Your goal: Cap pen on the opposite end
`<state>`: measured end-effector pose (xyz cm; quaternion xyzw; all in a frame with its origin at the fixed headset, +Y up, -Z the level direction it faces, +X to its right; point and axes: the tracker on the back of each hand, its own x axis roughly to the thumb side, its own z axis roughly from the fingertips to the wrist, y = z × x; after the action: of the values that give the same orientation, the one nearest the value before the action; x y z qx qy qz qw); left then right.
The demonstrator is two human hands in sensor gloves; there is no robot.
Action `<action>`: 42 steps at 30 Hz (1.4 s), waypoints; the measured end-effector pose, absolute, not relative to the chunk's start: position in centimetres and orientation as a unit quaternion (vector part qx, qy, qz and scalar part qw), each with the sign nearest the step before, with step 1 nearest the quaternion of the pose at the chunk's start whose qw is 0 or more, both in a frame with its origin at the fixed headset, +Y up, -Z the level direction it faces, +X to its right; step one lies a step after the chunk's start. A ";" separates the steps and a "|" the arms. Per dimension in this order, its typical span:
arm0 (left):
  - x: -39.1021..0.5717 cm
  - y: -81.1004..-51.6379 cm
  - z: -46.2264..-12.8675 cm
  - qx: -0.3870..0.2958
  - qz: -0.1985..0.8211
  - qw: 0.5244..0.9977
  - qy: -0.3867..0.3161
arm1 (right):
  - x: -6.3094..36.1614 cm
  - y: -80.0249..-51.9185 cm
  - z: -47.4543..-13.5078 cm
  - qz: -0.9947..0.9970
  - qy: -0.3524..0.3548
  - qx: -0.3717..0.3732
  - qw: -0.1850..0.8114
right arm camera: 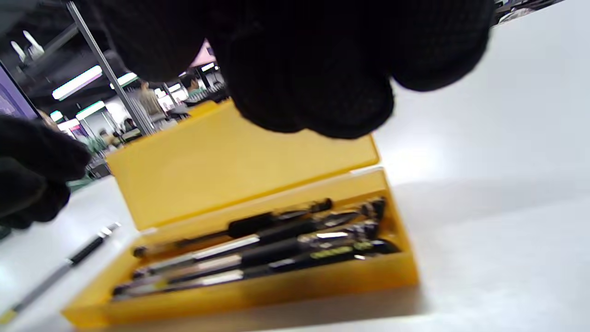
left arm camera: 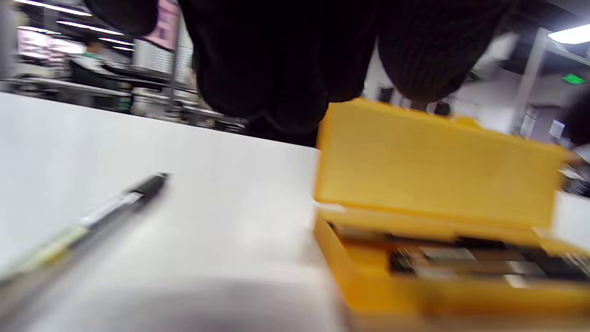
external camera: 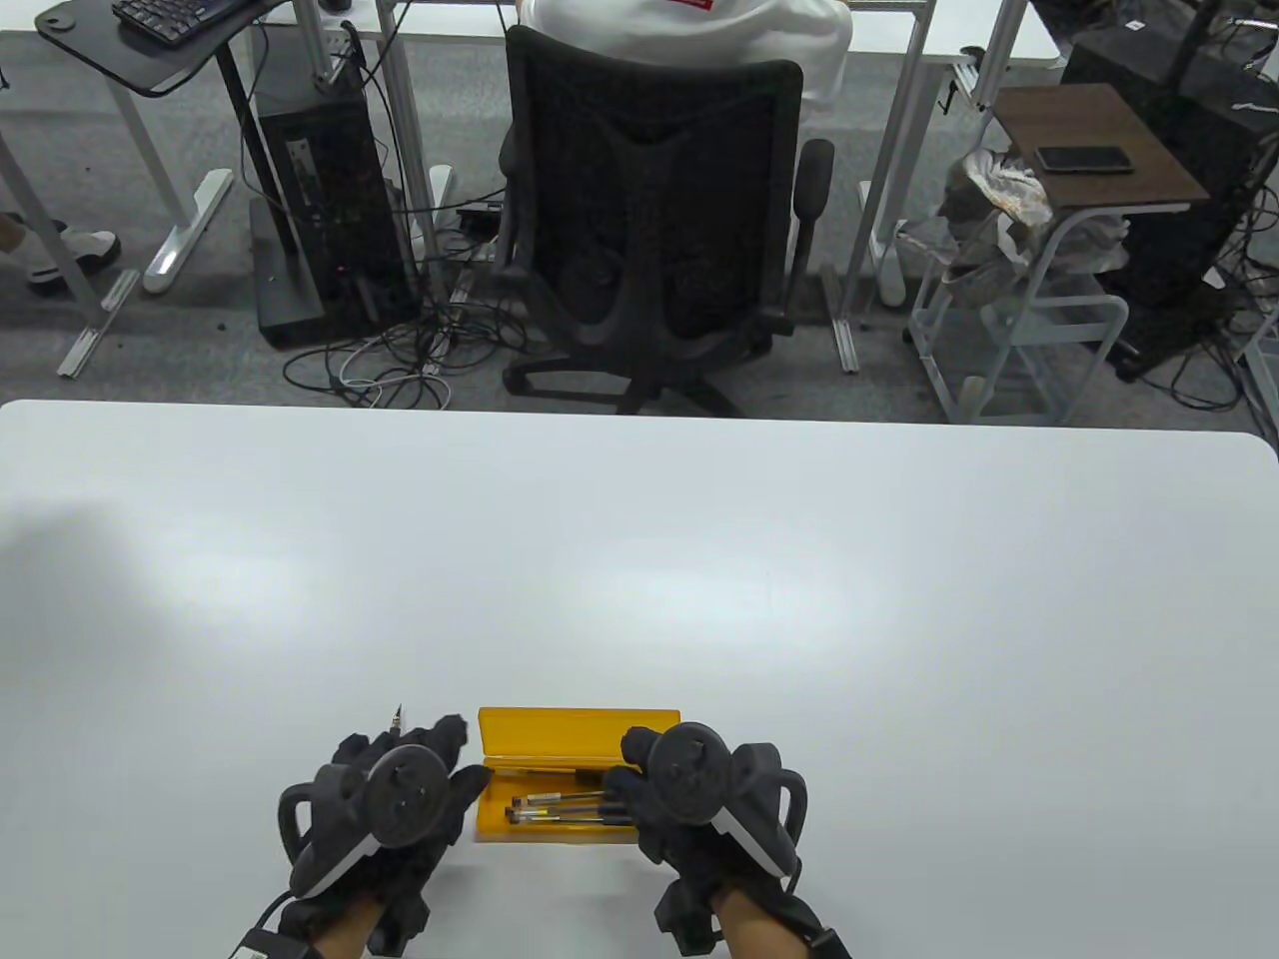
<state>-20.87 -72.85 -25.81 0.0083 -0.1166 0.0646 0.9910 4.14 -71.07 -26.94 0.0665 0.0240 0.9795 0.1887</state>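
Both hands [external camera: 560,789] flanking open case [external camera: 580,737]

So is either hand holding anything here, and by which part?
Nothing visibly held: the loose pen lies on the table, the others in the yellow case.

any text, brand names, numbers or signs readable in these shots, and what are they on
Nothing can be read in any view.
Pens in the yellow case: one pen carries a yellowish print, too blurred to read.
Loose pen on the table: pale barrel label, blurred, unreadable.
Green sign on the far wall: too small and blurred to read.
Red patch on the white clothing behind the chair: no legible text.
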 end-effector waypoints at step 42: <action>-18.9 -77.1 -27.0 -0.119 -0.011 0.987 -0.104 | 1.9 -75.5 -28.4 0.987 0.141 0.074 0.015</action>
<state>-18.87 -77.14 -26.99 -0.1195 -0.1044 -0.0110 0.9873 1.87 -75.51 -28.38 0.0736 0.1410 0.9872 0.0149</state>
